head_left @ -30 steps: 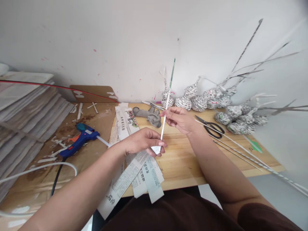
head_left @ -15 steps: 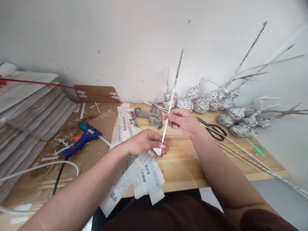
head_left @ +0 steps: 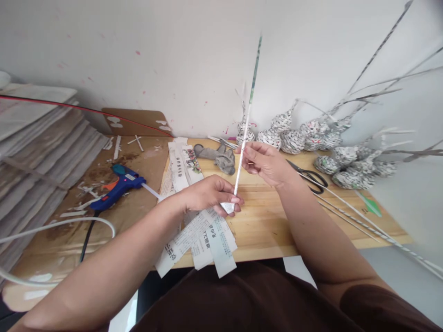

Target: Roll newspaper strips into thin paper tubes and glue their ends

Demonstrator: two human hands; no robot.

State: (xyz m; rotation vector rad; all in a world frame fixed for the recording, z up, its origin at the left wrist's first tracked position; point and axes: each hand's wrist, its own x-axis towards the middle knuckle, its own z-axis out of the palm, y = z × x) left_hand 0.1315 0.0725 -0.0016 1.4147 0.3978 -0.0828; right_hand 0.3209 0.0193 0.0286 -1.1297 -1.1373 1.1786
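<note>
A thin rolled paper tube, white below and green toward its tip, stands nearly upright between my hands. My left hand pinches its lower end, where a flat, unrolled bit of the paper strip shows under the thumb. Higher up, the fingers of my right hand are closed round the tube's middle. Below my left hand lie printed newspaper strips, fanned out and hanging over the table's front edge. A crumpled grey cloth or glove lies behind my hands.
Woven paper gourd shapes line the wall at the right. Black-handled scissors and long paper tubes lie by my right forearm. To the left are a blue glue gun, its cable, and a tall paper stack.
The view has tilted down and shifted slightly. Both hands keep their hold on the paper tube, and its green tip now reaches higher in the picture.
</note>
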